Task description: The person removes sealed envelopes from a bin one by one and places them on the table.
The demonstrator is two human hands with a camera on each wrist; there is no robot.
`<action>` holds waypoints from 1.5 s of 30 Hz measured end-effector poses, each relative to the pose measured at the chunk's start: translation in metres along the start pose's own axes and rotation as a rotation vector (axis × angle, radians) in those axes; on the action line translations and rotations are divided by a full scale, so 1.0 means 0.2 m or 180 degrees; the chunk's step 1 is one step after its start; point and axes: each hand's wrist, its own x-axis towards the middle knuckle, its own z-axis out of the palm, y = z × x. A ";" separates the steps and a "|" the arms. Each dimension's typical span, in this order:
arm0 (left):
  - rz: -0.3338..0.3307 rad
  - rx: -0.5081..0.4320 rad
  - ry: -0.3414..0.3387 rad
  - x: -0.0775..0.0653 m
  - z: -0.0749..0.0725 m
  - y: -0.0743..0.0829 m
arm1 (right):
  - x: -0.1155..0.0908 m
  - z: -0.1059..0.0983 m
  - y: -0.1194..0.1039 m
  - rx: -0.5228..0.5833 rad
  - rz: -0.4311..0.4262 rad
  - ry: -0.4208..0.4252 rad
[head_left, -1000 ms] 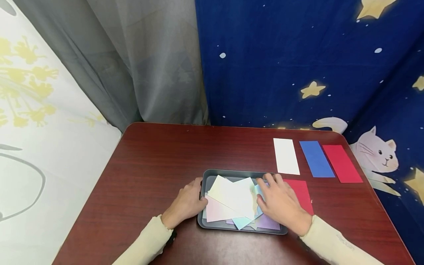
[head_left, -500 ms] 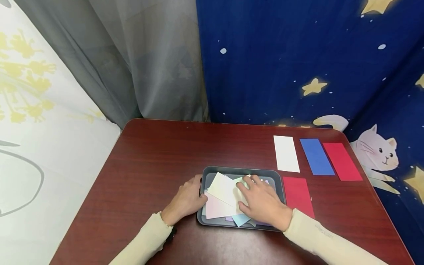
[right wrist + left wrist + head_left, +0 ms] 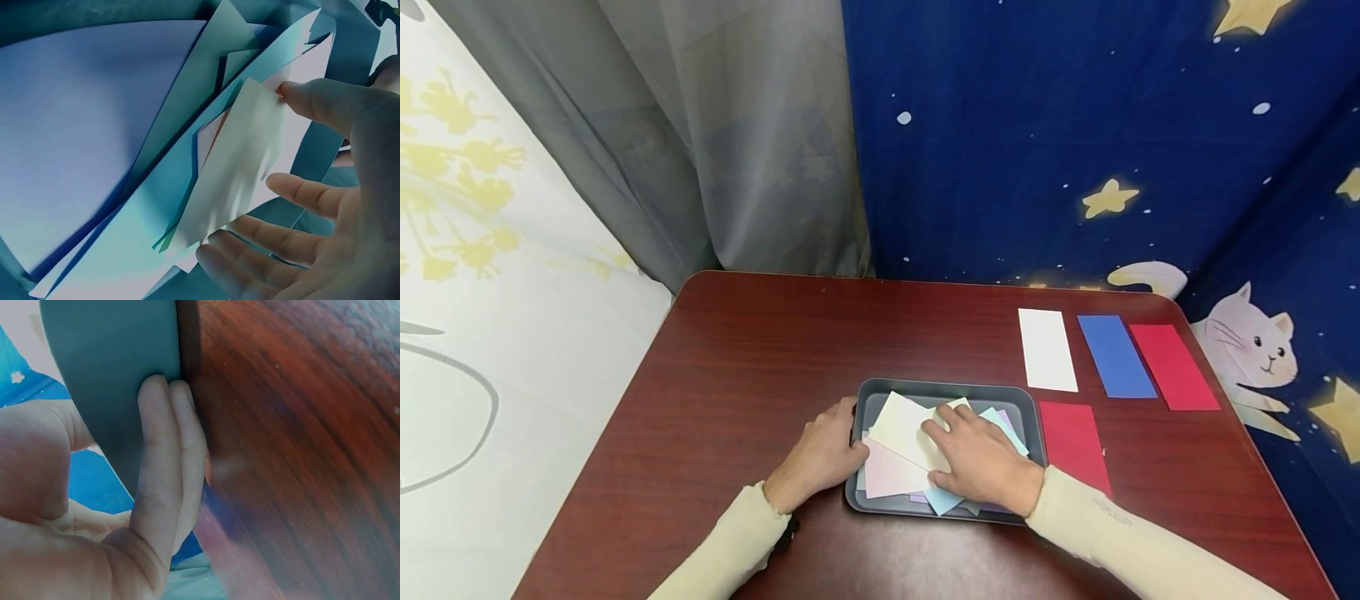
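Observation:
A grey rectangular tray [image 3: 1030,408] sits on the table, filled with loose overlapping sheets of pastel paper. My left hand [image 3: 820,455] grips its left end, thumb over the rim and fingers along the outer wall [image 3: 109,356], as the left wrist view shows. Inside the tray my right hand [image 3: 981,458] lies over the pile, fingers spread. Its thumb and fingertips touch a cream sheet [image 3: 234,156] on top. A pale yellow sheet [image 3: 901,425] and a pink sheet [image 3: 891,472] lie left of that hand. Light blue sheets [image 3: 162,181] and a lilac sheet [image 3: 75,106] show beneath.
On the table [image 3: 760,350], right of the tray, lies a red paper rectangle [image 3: 1075,442]. Behind it are a white rectangle [image 3: 1048,350], a blue one [image 3: 1117,357] and another red one [image 3: 1175,367]. Curtains [image 3: 1000,167] hang behind the table's far edge.
My right hand has moved left from the tray's right end onto the middle of the paper pile, uncovering blue and lilac sheets at the right. My left hand keeps its hold on the tray.

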 end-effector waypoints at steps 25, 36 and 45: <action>0.0012 0.0029 0.0017 0.01 0.00 0.00 | -0.01 -0.06 0.04 0.0175 0.0045 0.0082; 0.0000 0.0035 0.0043 0.01 0.00 0.00 | -0.05 -0.09 0.09 0.0174 -0.0036 0.0251; 0.0004 0.0010 0.0053 0.00 0.01 0.00 | -0.08 -0.08 0.12 0.0167 -0.0039 0.0288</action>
